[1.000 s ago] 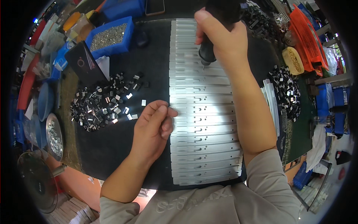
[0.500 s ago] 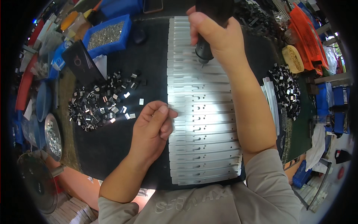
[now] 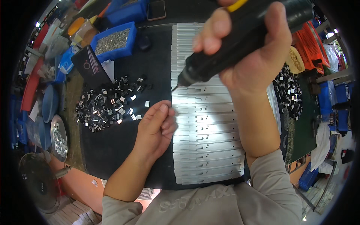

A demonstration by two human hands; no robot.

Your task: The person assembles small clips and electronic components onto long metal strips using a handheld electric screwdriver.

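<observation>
A power tool (image 3: 228,48) was gripped by right fingers (image 3: 220,25) above metal strips (image 3: 210,129); tip clearance from curled left fingers (image 3: 168,123) was advisable.

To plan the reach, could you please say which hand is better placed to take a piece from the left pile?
Probably the left hand: it is nearer that pile of small shiny-faced pieces, while the right hand grips a power screwdriver.

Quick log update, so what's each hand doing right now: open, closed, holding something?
Left hand: fingers curled closed; anything held cannot be made out.
Right hand: closed around a black power tool.
</observation>
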